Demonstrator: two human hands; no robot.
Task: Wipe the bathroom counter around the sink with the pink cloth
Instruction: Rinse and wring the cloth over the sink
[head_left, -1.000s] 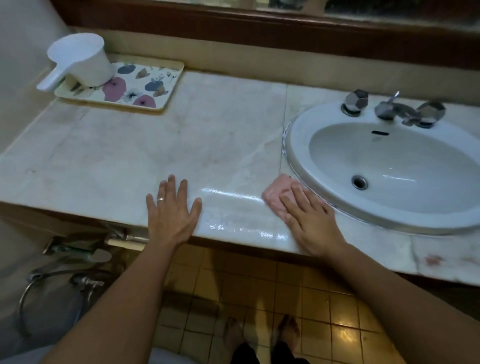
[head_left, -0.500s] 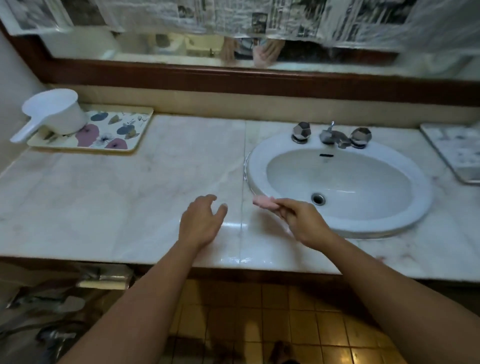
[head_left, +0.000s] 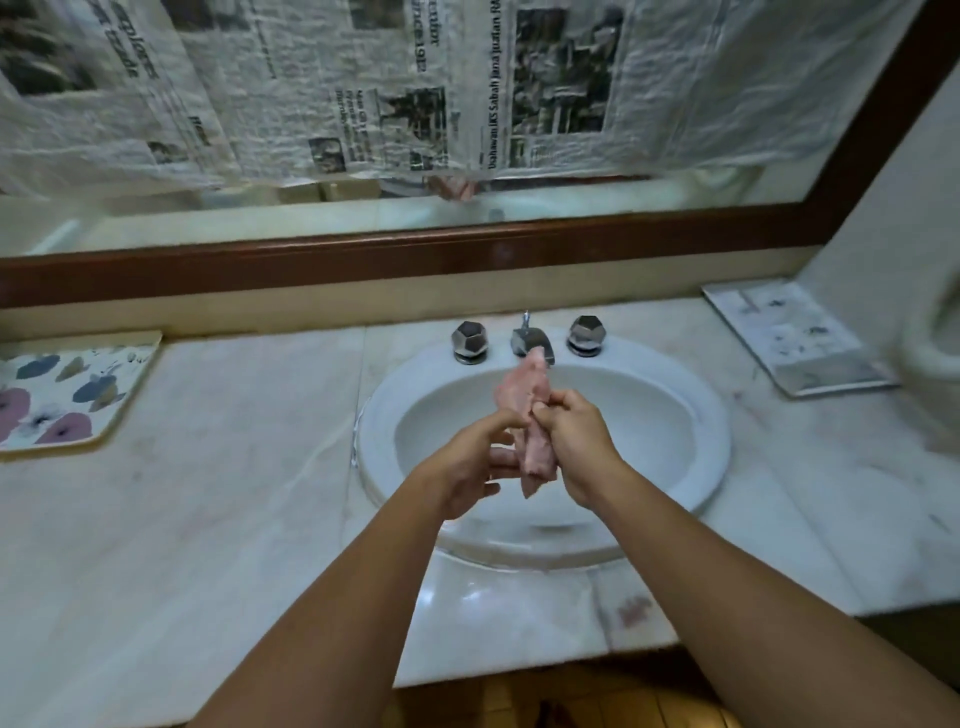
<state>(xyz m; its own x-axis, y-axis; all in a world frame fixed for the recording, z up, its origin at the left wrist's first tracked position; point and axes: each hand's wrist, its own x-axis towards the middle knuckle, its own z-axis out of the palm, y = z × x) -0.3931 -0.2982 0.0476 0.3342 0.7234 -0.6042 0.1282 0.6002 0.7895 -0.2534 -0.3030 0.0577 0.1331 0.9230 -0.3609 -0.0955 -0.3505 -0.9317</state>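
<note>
The pink cloth (head_left: 527, 415) hangs bunched and upright over the white oval sink (head_left: 670, 415), between both my hands. My right hand (head_left: 579, 441) grips its right side, fingers curled round the fabric. My left hand (head_left: 475, 462) holds it from the left, thumb and fingers against the cloth. The marble counter (head_left: 234, 499) spreads around the basin, with a wet sheen near the front edge below the sink.
A chrome faucet (head_left: 530, 340) with two faceted knobs stands behind the basin. A floral tray (head_left: 62, 400) lies at the left, a flat printed tray (head_left: 795, 338) at the right. Newspaper covers the mirror (head_left: 363, 104) above. A white rounded object (head_left: 930, 353) stands at the far right.
The cloth has left the counter's front and risen over the basin. My left hand came off the marble and joined the right on the cloth. The view tilted up and shifted right.
</note>
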